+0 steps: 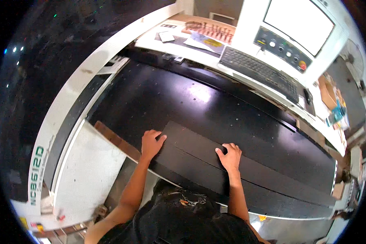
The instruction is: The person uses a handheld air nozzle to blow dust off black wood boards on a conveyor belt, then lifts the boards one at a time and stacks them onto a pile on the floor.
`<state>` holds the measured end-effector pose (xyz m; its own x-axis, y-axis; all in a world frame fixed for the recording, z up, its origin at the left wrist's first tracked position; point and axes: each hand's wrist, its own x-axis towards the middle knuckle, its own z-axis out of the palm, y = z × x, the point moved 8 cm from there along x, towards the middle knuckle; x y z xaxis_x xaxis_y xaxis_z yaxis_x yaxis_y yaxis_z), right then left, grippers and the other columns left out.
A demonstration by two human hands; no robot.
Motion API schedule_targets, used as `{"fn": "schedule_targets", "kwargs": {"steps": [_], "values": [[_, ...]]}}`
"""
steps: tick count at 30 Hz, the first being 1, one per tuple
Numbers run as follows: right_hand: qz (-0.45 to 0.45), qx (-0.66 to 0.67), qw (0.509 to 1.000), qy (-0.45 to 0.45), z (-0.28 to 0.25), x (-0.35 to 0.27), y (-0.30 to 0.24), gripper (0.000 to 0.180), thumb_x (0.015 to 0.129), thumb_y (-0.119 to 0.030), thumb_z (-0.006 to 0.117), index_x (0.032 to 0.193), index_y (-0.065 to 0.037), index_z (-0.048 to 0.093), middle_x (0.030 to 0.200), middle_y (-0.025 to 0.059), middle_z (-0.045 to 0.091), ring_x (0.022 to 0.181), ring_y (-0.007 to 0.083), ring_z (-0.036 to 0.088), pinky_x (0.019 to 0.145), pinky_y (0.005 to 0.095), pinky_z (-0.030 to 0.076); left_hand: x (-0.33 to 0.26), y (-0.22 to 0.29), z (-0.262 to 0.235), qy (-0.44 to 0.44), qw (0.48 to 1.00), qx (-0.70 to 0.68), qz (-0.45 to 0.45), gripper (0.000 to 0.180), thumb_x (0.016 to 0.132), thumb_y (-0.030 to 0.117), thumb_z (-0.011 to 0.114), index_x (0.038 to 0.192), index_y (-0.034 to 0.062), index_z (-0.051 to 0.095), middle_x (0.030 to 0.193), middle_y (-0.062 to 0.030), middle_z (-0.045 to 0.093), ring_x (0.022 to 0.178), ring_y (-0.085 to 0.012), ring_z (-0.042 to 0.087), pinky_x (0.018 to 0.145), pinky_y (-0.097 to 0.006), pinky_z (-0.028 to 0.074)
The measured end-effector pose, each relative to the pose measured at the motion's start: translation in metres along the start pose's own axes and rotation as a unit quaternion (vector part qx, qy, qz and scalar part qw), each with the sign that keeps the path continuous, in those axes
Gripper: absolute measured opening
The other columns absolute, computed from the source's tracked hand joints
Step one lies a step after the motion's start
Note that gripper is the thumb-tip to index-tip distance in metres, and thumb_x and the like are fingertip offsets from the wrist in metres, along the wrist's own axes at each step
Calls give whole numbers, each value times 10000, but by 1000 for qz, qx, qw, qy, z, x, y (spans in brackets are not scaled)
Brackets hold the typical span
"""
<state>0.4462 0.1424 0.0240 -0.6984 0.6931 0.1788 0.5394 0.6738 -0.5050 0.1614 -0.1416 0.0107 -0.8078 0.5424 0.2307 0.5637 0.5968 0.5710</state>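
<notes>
Two long dark brown boards lie side by side on a black machine table, the far board and the near board, with a thin seam between them. My left hand is at their left end, fingers bent past the end edge and thumb against the far board's edge. My right hand lies across the far board around its middle. Its fingers curl over the far edge while the thumb is apart on top. The undersides of the fingers are hidden.
Beyond the black table runs a white shelf with a keyboard, a mouse and a rack of copper-coloured bits. A monitor and control panel rise above it. A white curved beam stands left, beside a white panel.
</notes>
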Motion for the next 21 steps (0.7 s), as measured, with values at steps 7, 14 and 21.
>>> {"fn": "schedule_targets", "kwargs": {"steps": [7,14,21], "values": [[-12,-4,1000,16,4,-2,-1,413,836,-391,858,1079,-62,804,1118,119,747,1113,345,676,1065,502,463,-2,-10,2,-26,999,-26,-26,409,928,397,765,1115,37,814,1129,-113,745,1170,-344,630,1030,-478,484],[-5,11,1000,7,4,3,4,406,824,-378,873,1058,-52,810,1107,107,752,1096,327,683,1061,486,466,-2,-10,7,-29,999,-14,-3,425,930,403,759,1135,34,812,1154,-117,750,1179,-345,630,1024,-469,481],[-17,18,1000,8,0,6,4,377,830,-365,871,1033,-52,813,1079,109,756,1072,326,693,1055,479,469,-1,-7,7,-23,1000,-10,-10,403,901,388,773,1113,48,815,1144,-112,748,1169,-343,637,1008,-474,492]]}}
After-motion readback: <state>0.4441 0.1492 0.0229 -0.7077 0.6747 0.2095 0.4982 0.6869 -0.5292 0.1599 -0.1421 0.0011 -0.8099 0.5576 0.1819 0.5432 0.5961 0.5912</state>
